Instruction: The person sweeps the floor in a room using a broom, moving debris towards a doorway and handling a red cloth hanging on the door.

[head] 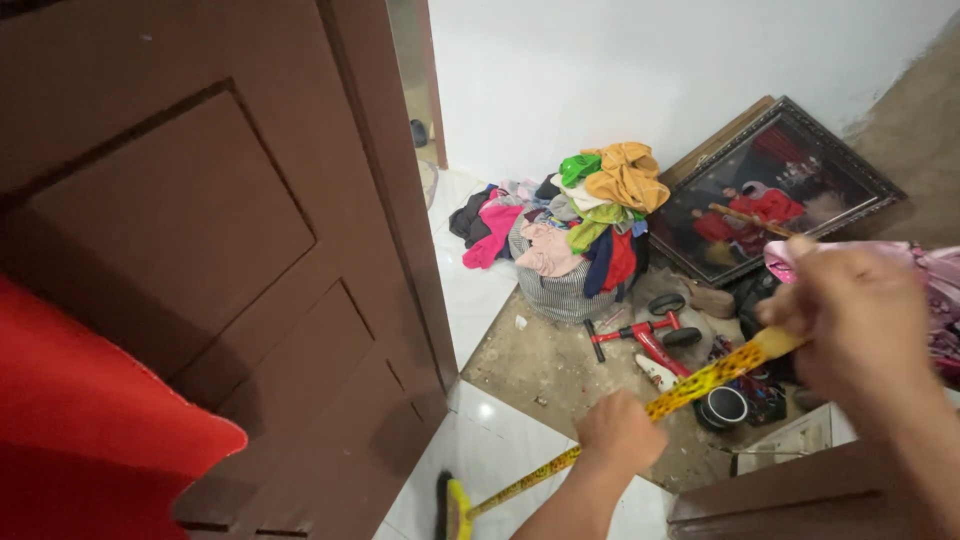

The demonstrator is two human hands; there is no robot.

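Head view shows both hands on a yellow speckled broom [690, 385]. The left hand [620, 432] is clenched around the middle of the stick, and the right hand [862, 318] grips its upper end, fingers wrapped round it.

The broom's long axis runs diagonally, from the right hand down and leftward past the left hand. Its head [455, 510] points at the white floor tiles [480, 290] beside the brown door [200, 230].

Risks, as I judge them: a wide stroke could knock the head against the door's edge. The stick's raised end sits near the framed picture [775, 185] leaning beyond the broom, and a back-swing might strike it. The red toy [655, 340] and the clothes pile [580, 225] lie past the broom and could catch the bristles.
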